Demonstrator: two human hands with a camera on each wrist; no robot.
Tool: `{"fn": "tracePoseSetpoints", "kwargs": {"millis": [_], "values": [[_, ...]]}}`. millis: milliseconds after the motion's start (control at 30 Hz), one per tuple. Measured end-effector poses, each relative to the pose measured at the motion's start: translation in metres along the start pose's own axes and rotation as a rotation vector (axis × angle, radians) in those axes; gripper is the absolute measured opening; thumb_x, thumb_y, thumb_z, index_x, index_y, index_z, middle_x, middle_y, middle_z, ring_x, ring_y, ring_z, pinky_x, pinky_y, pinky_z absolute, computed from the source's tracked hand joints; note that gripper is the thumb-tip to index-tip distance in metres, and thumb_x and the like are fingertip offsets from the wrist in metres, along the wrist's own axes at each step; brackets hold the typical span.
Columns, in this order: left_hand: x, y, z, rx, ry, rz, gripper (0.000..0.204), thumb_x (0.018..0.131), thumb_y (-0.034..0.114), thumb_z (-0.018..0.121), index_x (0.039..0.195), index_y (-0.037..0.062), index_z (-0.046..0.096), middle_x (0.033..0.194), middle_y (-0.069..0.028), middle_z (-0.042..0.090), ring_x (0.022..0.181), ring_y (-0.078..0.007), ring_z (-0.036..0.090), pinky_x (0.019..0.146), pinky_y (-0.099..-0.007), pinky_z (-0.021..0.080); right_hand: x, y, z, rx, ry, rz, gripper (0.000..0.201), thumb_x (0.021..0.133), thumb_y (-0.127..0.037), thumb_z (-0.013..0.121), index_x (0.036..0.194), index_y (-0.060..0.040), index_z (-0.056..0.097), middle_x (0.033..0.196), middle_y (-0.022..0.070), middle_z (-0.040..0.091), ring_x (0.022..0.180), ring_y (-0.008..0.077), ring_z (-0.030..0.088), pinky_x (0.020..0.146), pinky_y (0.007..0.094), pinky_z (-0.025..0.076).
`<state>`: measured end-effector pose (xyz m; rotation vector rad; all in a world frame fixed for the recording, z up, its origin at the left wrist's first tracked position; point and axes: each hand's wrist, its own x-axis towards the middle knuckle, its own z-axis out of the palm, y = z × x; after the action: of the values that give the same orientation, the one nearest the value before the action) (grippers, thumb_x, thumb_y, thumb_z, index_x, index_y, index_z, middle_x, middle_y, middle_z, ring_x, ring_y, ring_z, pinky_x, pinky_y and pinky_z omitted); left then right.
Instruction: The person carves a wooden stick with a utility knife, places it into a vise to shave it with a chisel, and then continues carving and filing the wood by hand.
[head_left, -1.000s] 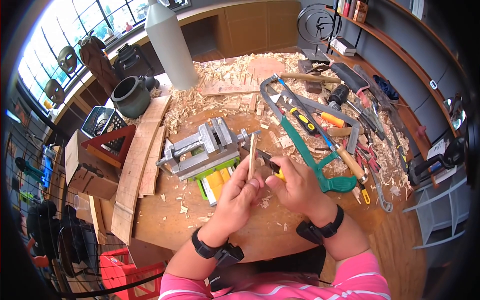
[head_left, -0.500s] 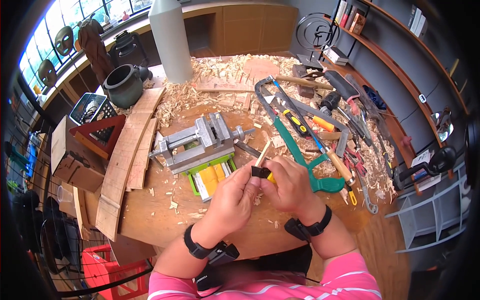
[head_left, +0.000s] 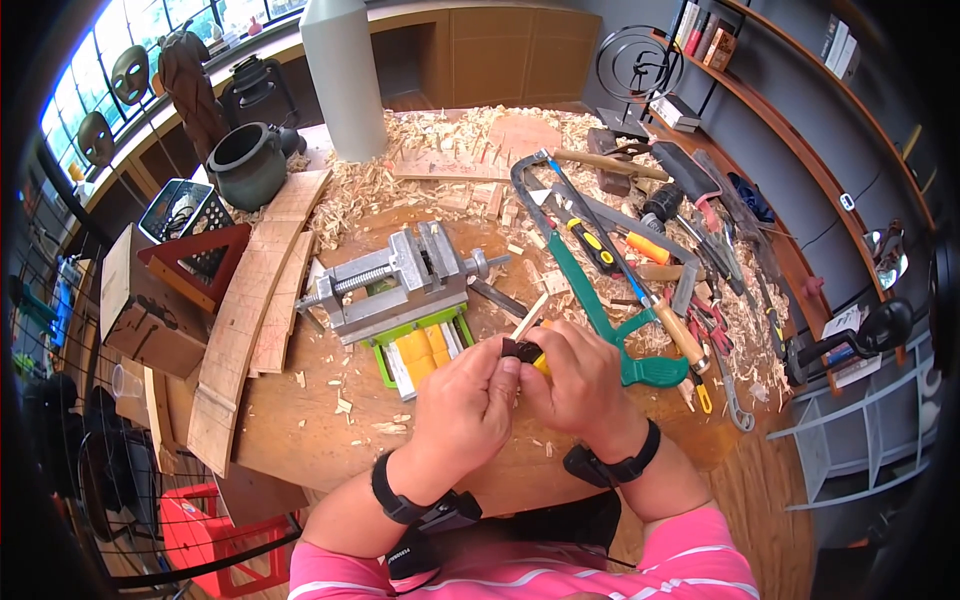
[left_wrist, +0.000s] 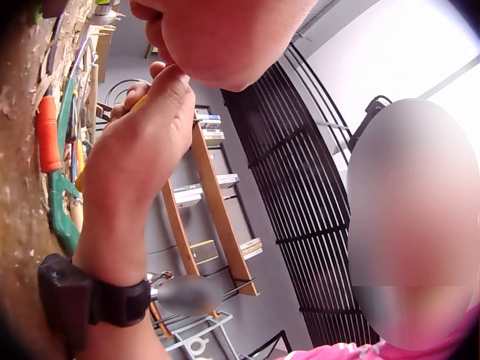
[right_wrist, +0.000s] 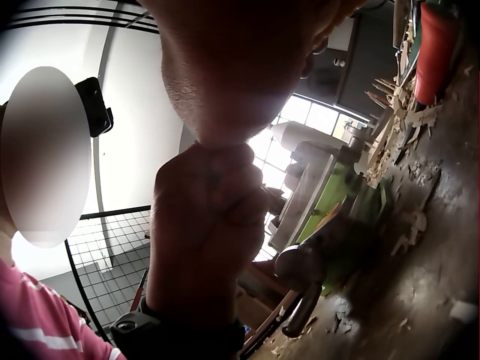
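Observation:
My left hand [head_left: 460,410] pinches a thin wooden stick [head_left: 532,316], its pale end sticking up and tilted to the right. My right hand [head_left: 582,382] grips a black-and-yellow knife [head_left: 522,349], whose dark front part lies against the stick beside my left thumb. Most of the knife's handle is hidden in the right fist. Both hands meet over the front of the table. In the left wrist view the right hand [left_wrist: 142,142] comes up to the left hand [left_wrist: 232,41]; the right wrist view shows the left hand [right_wrist: 206,217] in shadow.
A metal vise [head_left: 395,285] on a green base stands left of the hands. A green-framed hacksaw [head_left: 590,285] lies to the right, near a screwdriver [head_left: 592,245] and other tools. Wood shavings [head_left: 430,135] cover the back. Long boards [head_left: 255,320] lie at left.
The stick has gone from nearly upright to tilted right. The right hand has come in against the left, bringing the knife onto the stick. Over the last half second, the hands shift only slightly.

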<state>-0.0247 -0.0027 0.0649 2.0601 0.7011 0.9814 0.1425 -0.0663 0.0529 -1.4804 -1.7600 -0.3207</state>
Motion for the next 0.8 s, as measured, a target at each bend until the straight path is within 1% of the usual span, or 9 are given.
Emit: {"fn": "tracePoseSetpoints", "kwargs": {"millis": [300, 367, 467, 533, 567, 633, 667, 733, 800], "values": [[0.0, 0.004, -0.001, -0.036, -0.014, -0.068, 0.011, 0.103, 0.012, 0.064, 0.103, 0.0024, 0.07, 0.077, -0.0175, 0.069, 0.069, -0.0383, 0.07, 0.061, -0.0449, 0.053, -0.001, -0.001, -0.002, -0.021, 0.002, 0.003, 0.024, 0.093, -0.026, 0.072, 0.107, -0.0068, 0.067, 0.087, 0.01, 0.065, 0.075, 0.0319, 0.067, 0.063, 0.042, 0.054], [0.0, 0.003, -0.002, -0.034, -0.011, -0.069, 0.012, 0.103, 0.014, 0.065, 0.101, 0.0029, 0.069, 0.076, -0.0174, 0.068, 0.069, -0.0383, 0.069, 0.06, -0.0454, 0.052, -0.003, 0.002, -0.001, -0.034, 0.032, 0.033, 0.026, 0.093, -0.026, 0.073, 0.108, -0.0055, 0.067, 0.086, 0.0106, 0.064, 0.074, 0.0325, 0.067, 0.063, 0.0419, 0.054], [0.003, 0.001, -0.002, 0.048, -0.047, -0.082, 0.016, 0.105, 0.018, 0.065, 0.097, 0.0035, 0.068, 0.074, -0.0173, 0.067, 0.068, -0.0386, 0.068, 0.06, -0.0452, 0.051, 0.001, 0.003, -0.005, -0.033, 0.027, 0.023, 0.029, 0.094, -0.026, 0.074, 0.11, -0.0041, 0.065, 0.087, 0.0114, 0.064, 0.074, 0.0331, 0.067, 0.062, 0.0423, 0.054], [0.005, -0.003, 0.002, -0.091, -0.07, -0.18, 0.019, 0.106, 0.022, 0.065, 0.104, 0.0034, 0.07, 0.074, -0.0179, 0.067, 0.068, -0.039, 0.068, 0.061, -0.043, 0.052, 0.002, 0.011, -0.005, -0.078, 0.047, 0.043, 0.03, 0.094, -0.026, 0.074, 0.111, -0.0039, 0.065, 0.087, 0.0117, 0.065, 0.074, 0.033, 0.067, 0.063, 0.0424, 0.054], [0.006, -0.001, 0.002, -0.088, -0.074, -0.178, 0.019, 0.106, 0.022, 0.065, 0.104, 0.0034, 0.07, 0.074, -0.0179, 0.067, 0.068, -0.039, 0.068, 0.061, -0.043, 0.052, 0.002, 0.014, -0.005, -0.124, 0.061, 0.058, 0.031, 0.094, -0.026, 0.074, 0.112, -0.0037, 0.065, 0.088, 0.0119, 0.065, 0.075, 0.033, 0.068, 0.063, 0.0424, 0.054], [0.007, 0.004, 0.003, -0.116, -0.086, -0.209, 0.021, 0.107, 0.02, 0.063, 0.115, 0.0027, 0.072, 0.075, -0.0178, 0.068, 0.067, -0.0365, 0.069, 0.062, -0.041, 0.052, 0.004, 0.015, -0.007, -0.136, 0.059, 0.06, 0.031, 0.094, -0.027, 0.074, 0.112, -0.0041, 0.065, 0.089, 0.0117, 0.066, 0.075, 0.0327, 0.068, 0.063, 0.0424, 0.054], [0.006, 0.003, 0.004, -0.116, -0.086, -0.21, 0.021, 0.107, 0.02, 0.063, 0.115, 0.0027, 0.072, 0.075, -0.0178, 0.068, 0.067, -0.0365, 0.069, 0.062, -0.041, 0.052, 0.004, 0.015, -0.008, -0.147, 0.053, 0.065, 0.03, 0.094, -0.027, 0.074, 0.113, -0.0044, 0.065, 0.089, 0.0114, 0.066, 0.076, 0.0324, 0.068, 0.064, 0.0423, 0.054], [0.007, 0.0, 0.007, -0.195, -0.036, -0.226, 0.026, 0.108, 0.018, 0.062, 0.126, 0.0027, 0.071, 0.076, -0.0175, 0.07, 0.068, -0.0319, 0.071, 0.063, -0.0395, 0.053, 0.006, 0.015, -0.009, -0.162, 0.053, 0.065, 0.031, 0.094, -0.028, 0.074, 0.113, -0.0048, 0.065, 0.089, 0.0111, 0.066, 0.077, 0.0321, 0.067, 0.064, 0.0423, 0.054], [0.005, -0.002, 0.008, -0.177, -0.04, -0.207, 0.028, 0.108, 0.017, 0.062, 0.129, 0.0025, 0.07, 0.076, -0.0174, 0.07, 0.068, -0.0302, 0.071, 0.064, -0.039, 0.054, 0.007, 0.016, -0.009, -0.171, 0.049, 0.058, 0.031, 0.095, -0.029, 0.074, 0.113, -0.0053, 0.065, 0.089, 0.0108, 0.066, 0.077, 0.0317, 0.067, 0.063, 0.0422, 0.053]]}}
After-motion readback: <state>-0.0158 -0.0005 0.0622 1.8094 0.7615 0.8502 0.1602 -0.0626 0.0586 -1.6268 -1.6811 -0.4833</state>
